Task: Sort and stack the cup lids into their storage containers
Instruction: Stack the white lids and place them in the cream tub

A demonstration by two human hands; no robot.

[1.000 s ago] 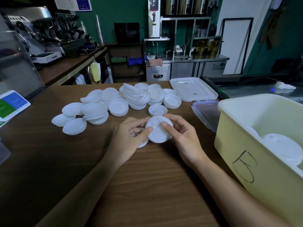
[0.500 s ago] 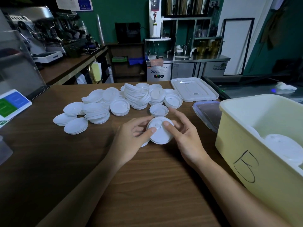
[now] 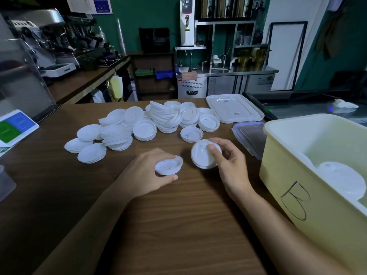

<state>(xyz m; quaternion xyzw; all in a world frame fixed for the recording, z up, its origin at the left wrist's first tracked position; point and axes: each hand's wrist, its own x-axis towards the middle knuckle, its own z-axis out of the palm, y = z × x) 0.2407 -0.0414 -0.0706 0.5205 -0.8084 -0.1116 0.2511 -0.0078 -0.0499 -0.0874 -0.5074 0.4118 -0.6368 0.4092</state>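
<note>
Noted left hand point(image 3: 147, 175) gripping small lid point(image 3: 168, 166), right hand point(image 3: 231, 165) pinching larger lid point(image 3: 201, 155), beside yellow bin point(image 3: 317, 211) bearing an illegible black handwritten mark.

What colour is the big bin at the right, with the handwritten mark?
The bin is pale yellow; the head view shows it.

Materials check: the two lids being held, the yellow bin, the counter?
Left-hand lid and right-hand lid: thin white plastic, probably; matte, moulded rims. Bin: pale yellow, likely plastic, smooth, thick rim, marker ink on its wall. Counter: brown wood grain, low sheen; laminate or wood, cannot tell.
</note>
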